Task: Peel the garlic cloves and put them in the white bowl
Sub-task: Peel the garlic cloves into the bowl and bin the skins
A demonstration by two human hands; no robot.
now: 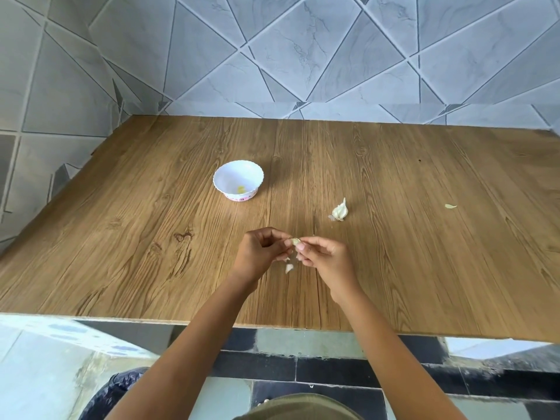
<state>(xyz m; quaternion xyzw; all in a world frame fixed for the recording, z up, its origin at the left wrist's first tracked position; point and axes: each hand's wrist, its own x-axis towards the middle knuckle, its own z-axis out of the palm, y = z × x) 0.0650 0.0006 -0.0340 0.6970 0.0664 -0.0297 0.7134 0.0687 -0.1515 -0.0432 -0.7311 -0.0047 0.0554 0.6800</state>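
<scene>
Nearest me, my left hand (263, 253) and right hand (325, 257) pinch one garlic clove (295, 241) between curled fingertips (300, 246) above the table (151, 237), I judge to strip its skin; peel scraps (289, 268) lie beneath. Farther right sits the remaining garlic (340, 211), farther left the white bowl (220, 172), within reach.

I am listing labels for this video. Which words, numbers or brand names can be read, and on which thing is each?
None can be read.
The white bowl has a pink printed band at its foot with a small dark mark, too small to read.
</scene>
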